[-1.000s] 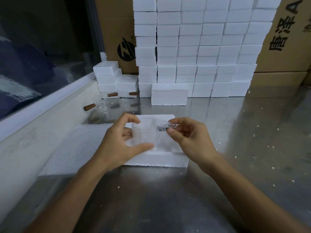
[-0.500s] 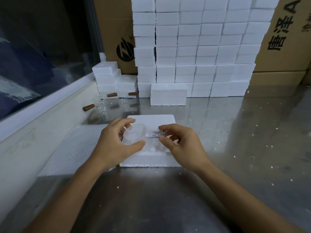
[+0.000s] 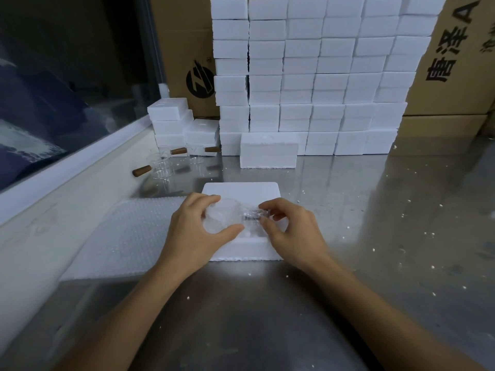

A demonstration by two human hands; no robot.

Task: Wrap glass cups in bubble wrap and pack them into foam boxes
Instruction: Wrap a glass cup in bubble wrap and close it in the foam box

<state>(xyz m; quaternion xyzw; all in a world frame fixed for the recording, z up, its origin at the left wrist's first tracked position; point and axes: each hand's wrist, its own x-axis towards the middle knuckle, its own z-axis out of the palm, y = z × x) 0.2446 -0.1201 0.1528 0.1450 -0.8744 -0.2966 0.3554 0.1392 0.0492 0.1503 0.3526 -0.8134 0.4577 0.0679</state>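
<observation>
Over foam box (image 3: 241,189) rim: wrapped cup (image 3: 227,218).

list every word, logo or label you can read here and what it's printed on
"唐泽": large black characters running sideways on the cardboard carton at right.
"A": black letter on the same carton, cut off at the frame's top edge.
Round black logo: on the cardboard carton behind the stacked foam boxes; a stylised mark, no legible letters.
More black print at the far right edge: cropped, unreadable.
</observation>
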